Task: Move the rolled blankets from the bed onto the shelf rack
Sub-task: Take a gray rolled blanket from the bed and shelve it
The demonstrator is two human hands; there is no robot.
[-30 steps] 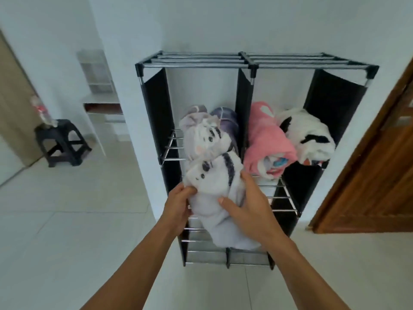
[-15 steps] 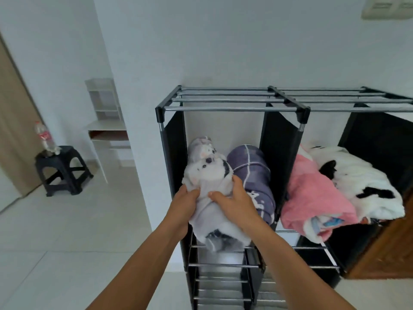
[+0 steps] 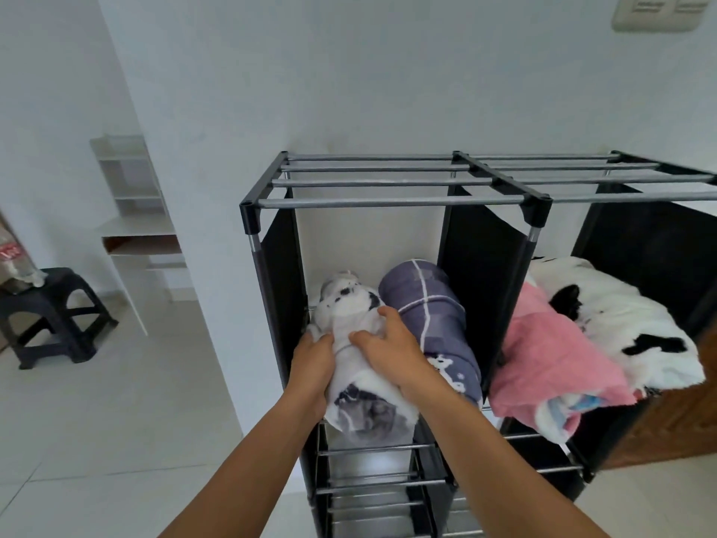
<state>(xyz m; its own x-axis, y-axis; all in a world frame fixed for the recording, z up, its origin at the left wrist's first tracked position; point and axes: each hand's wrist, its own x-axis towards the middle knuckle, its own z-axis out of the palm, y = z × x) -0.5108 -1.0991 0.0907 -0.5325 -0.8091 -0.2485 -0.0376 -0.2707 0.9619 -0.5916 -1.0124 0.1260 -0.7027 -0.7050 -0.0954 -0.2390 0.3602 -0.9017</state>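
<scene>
A black shelf rack [image 3: 392,201] with metal bars stands against the white wall. In its left compartment lies a white-and-grey rolled blanket [image 3: 349,316], its near end sticking out over the shelf's front. My left hand [image 3: 312,363] grips its left side and my right hand [image 3: 388,347] presses on its top and right side. Touching it on the right is a purple checked rolled blanket [image 3: 434,324]. The right compartment holds a pink rolled blanket [image 3: 543,355] and a white-and-black fluffy one [image 3: 620,328].
A black plastic stool [image 3: 50,312] with a bottle [image 3: 15,262] on it stands at far left on the tiled floor. A white desk unit [image 3: 132,227] sits behind it. A brown wooden door [image 3: 667,425] is at the right. Lower rack shelves [image 3: 372,479] show bare bars.
The white-and-grey blanket has gone from in front of the rack into the left compartment beside the purple one. Both hands followed it in, and the view has come closer to the rack.
</scene>
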